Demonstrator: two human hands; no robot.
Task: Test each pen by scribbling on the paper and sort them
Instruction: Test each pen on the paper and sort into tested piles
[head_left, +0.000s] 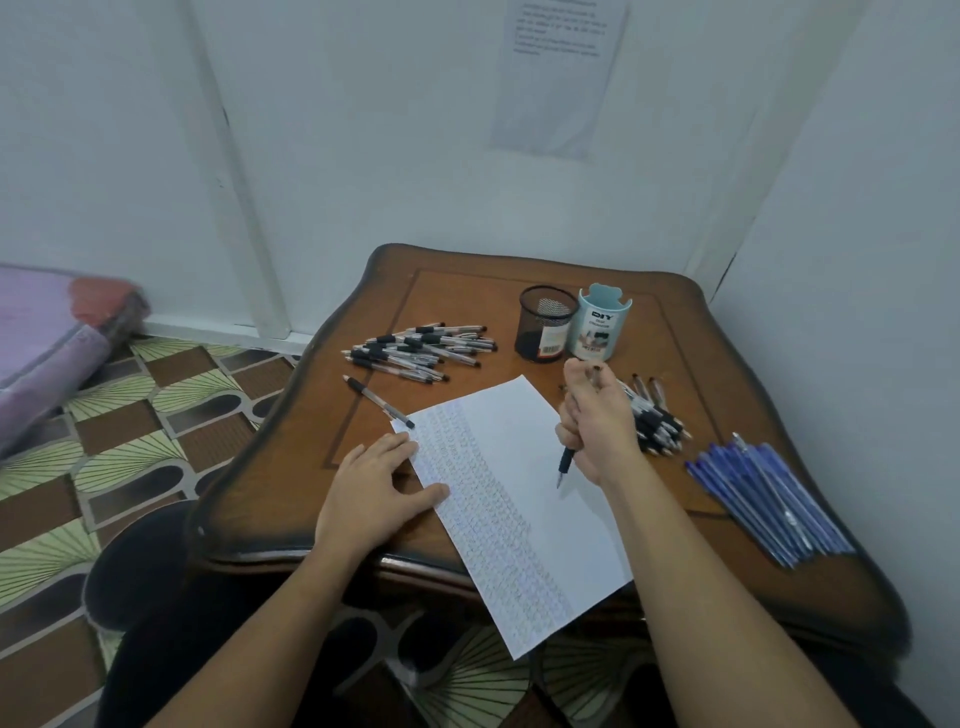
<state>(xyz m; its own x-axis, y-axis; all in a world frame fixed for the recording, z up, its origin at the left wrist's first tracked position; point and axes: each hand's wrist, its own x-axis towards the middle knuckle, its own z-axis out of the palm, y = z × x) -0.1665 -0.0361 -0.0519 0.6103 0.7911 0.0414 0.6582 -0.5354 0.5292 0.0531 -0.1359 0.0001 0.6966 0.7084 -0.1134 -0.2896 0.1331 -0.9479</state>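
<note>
Fingers (570, 422) of your right hand (597, 421) are curled in a fist round a black-gripped pen (566, 460), thumb up near its top end, tip aimed down at the paper (545, 519). Your left hand (374, 488) lies flat, fingers straight and slightly spread, pressing the sheet's left edge.

Watch the paper: its near end hangs off the table (467, 291), so a hard stroke in that fist grip could drag it or crease it if your left hand lets up. A loose pen (379, 400) lies with one end on the paper's far corner, and a shifted sheet could roll it into the clear-barrelled pile (421, 345), muddling the sort. The blue pens (769, 499) lie near the right edge and could roll off if your forearm knocks them.

I cannot tell whether the tip touches the sheet, or whether the point is clicked out. Your right hand hides part of the pile behind it (657, 423). The scribbled rows are too fine to read. Whatever sits inside the mesh cup (543, 325) and the pale blue holder (597, 332) is hidden, and the sheet on the wall (556, 78) is blurred.
</note>
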